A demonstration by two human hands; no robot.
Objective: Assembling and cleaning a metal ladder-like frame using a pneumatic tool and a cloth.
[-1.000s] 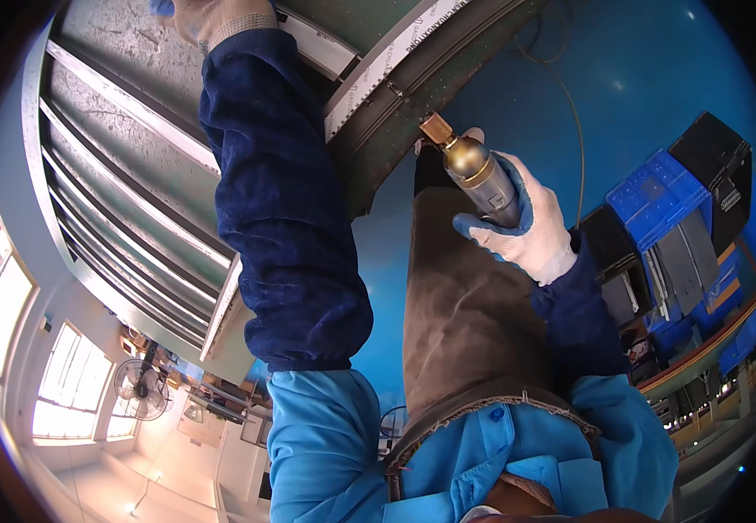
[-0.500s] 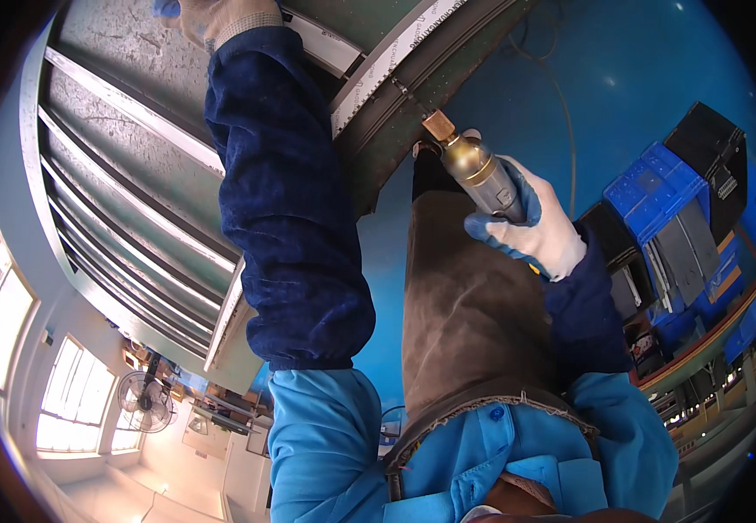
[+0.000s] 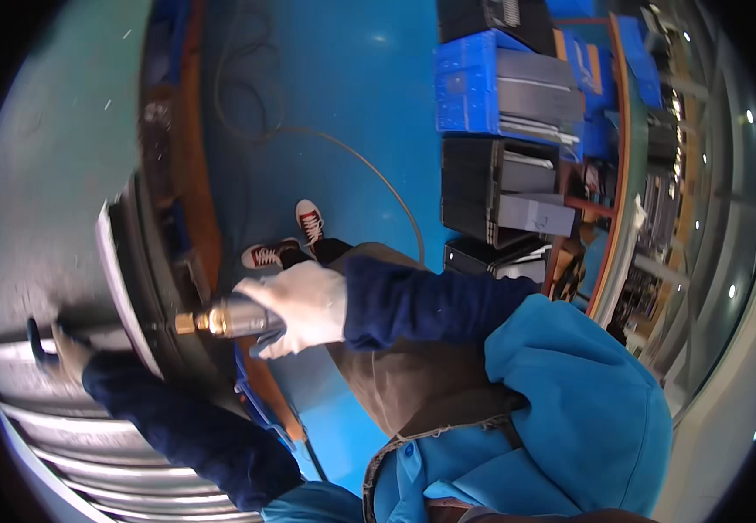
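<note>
My right hand [image 3: 308, 305], in a white glove, is closed around a straight grey hand-held power tool [image 3: 243, 319] with a brass-coloured nose. The nose points left toward a dark metal profile [image 3: 164, 301] along the bench edge; I cannot make out a bit at its tip. Farther left, my left hand [image 3: 68, 353] wears a glove with dark-blue fingertips. Its fingers are apart, at the first of several pale metal bars [image 3: 90, 427] lying side by side on the green bench top [image 3: 55, 200]. I cannot tell whether it presses on that bar.
A thin hose [image 3: 343, 144] loops over the blue floor [image 3: 352, 70]. Blue and black crates [image 3: 465, 84] holding grey flat parts stand at the right, beside a long shelf [image 3: 626, 157]. My shoes [image 3: 310, 222] show beyond the right hand.
The view has swung round, with the crates now more central. My right hand still holds the tool, now turned to point left. The left hand appears lower, beside the bars.
</note>
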